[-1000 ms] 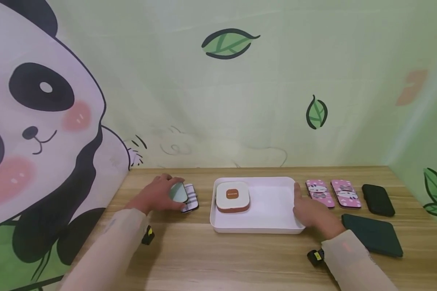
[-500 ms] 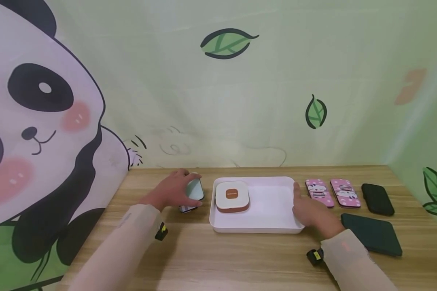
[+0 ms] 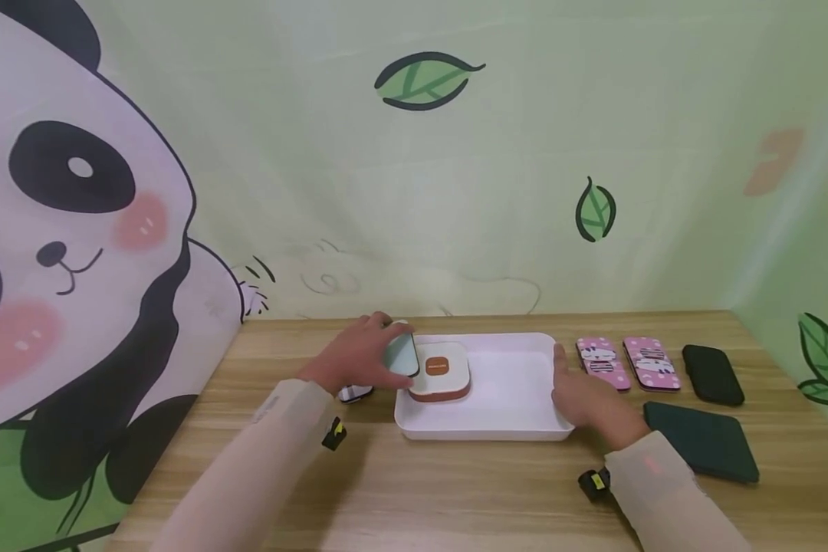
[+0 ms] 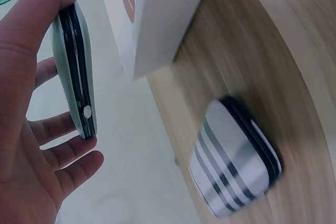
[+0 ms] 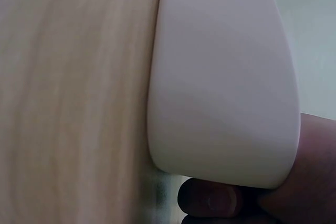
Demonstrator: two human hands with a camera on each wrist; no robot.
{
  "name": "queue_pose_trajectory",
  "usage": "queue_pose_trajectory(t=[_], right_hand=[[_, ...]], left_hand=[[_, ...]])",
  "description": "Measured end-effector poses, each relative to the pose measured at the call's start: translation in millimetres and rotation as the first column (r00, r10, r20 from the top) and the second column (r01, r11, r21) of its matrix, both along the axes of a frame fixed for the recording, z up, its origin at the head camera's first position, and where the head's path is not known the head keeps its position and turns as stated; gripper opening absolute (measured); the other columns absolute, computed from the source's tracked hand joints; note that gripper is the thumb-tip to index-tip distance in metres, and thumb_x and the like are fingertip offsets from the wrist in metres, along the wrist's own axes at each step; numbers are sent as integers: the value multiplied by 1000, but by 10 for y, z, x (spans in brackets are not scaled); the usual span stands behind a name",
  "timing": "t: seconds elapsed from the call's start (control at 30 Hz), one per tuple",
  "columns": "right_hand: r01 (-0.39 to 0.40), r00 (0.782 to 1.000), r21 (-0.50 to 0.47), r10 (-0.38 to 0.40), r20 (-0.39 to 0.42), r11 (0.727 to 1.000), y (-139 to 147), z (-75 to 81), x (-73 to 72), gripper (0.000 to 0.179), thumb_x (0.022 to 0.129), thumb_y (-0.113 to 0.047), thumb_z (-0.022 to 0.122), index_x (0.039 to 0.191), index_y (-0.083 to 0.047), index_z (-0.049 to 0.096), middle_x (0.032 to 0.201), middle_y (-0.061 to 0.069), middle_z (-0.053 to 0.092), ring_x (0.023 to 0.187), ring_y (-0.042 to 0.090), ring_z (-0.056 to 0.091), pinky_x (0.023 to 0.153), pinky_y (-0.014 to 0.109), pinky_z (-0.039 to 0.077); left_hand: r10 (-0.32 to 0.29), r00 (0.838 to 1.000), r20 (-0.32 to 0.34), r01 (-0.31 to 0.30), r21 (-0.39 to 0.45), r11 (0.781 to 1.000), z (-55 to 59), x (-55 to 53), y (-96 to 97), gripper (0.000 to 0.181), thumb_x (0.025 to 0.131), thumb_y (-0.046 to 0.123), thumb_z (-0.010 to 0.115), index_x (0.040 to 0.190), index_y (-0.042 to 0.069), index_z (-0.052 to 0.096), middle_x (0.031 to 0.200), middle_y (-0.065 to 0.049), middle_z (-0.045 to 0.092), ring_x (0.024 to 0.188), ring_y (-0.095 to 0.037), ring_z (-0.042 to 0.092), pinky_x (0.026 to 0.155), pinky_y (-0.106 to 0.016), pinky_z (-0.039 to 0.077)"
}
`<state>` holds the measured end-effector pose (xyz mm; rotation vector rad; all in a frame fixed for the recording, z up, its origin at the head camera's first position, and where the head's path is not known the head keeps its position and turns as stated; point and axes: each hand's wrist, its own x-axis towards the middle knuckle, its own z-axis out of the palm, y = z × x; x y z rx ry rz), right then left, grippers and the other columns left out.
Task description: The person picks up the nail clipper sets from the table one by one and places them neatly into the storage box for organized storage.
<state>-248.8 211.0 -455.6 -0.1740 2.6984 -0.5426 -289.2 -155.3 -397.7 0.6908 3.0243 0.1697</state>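
Observation:
My left hand [image 3: 355, 356] pinches a slim pale green case [image 3: 403, 355] between thumb and fingers. In the left wrist view the case [image 4: 76, 72] is held on edge, showing a dark seam and a small silver clasp. It overlaps the left rim of a white tray [image 3: 486, 434] in the head view. Inside the tray's left half lies a squarish cream-and-brown box [image 3: 451, 374] with a brown label. Below the left hand, a striped grey-and-white case [image 4: 231, 166] lies on the table. My right hand [image 3: 586, 399] grips the tray's right wall, fingers against its outside.
Right of the tray lie two pink patterned cases [image 3: 603, 364], a black pouch [image 3: 713, 374] and a dark green flat case [image 3: 704, 441] beside the right forearm. A printed panda backdrop [image 3: 303, 192] hangs behind the wooden table [image 3: 455, 491].
My left hand has carried the pale green case rightward from above the striped case to the tray's left rim. The right hand keeps its grip on the tray.

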Motion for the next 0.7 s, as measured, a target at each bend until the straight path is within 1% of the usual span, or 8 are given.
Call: queue_pose_trajectory(t=[0.07,0.23,0.37,0.6,0.7], right_hand=[[1,1000,0,-1,-3,1000,-6,17,-3,79,106,-22,39,156,1,-18,101,15,64,71,22,58,61,34,46],[-3,1000,7,3,-5,1000,-11,17,-10,79,105,-21,39,156,2,-17,110,19,64,71,22,58,62,34,45],[5,1000,-1,-5,10,1000,-7,6,-17,79,105,-21,39,156,1,-18,106,17,63,69,23,56,61,35,45],[12,1000,1,-12,0,1000,-12,0,-11,79,105,-20,38,156,0,-18,98,14,63,66,22,56,59,34,44],[10,1000,-5,-10,1,1000,-14,10,-5,79,105,-20,38,156,0,-19,88,12,62,63,24,54,58,34,44]], left_hand=[[-11,1000,-7,11,-6,1000,3,-2,63,85,71,69,76,145,39,49,145,-9,46,124,-29,48,100,-50,47],[-32,999,-16,32,-15,999,-9,-22,231,84,71,70,76,144,40,49,145,-8,46,123,-29,49,100,-50,47],[-46,999,1,46,1,999,-26,-41,389,85,70,71,76,144,42,48,146,-7,45,123,-28,49,98,-52,49],[-92,996,-2,92,6,996,-48,-54,649,85,70,73,73,145,44,47,144,-4,46,117,-25,49,89,-45,53],[-113,994,-7,113,7,994,-45,-42,746,84,70,71,74,145,43,47,144,-5,45,117,-26,49,89,-45,54]])
